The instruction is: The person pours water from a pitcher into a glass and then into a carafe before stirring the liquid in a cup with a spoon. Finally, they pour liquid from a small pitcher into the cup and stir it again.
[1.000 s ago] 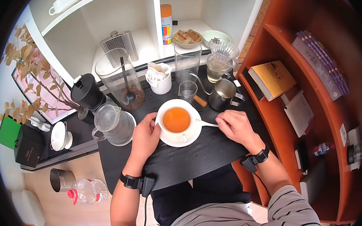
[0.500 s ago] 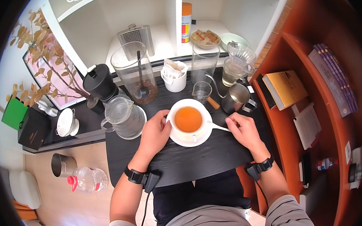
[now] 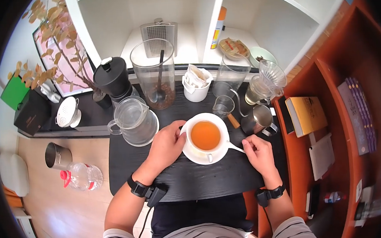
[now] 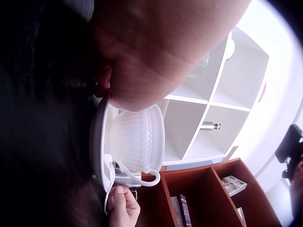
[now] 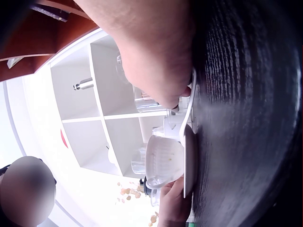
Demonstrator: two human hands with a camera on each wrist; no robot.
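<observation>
Near the front of the black table, the rim of a white saucer is gripped by the left hand, and a white spoon is pinched by its handle in the right hand. On the saucer, a white ribbed teacup of amber liquid is set. Behind, a steel gooseneck kettle is placed. Farther off, a yellow book and an orange-capped spray can are shelved, their lettering too small to be read
</observation>
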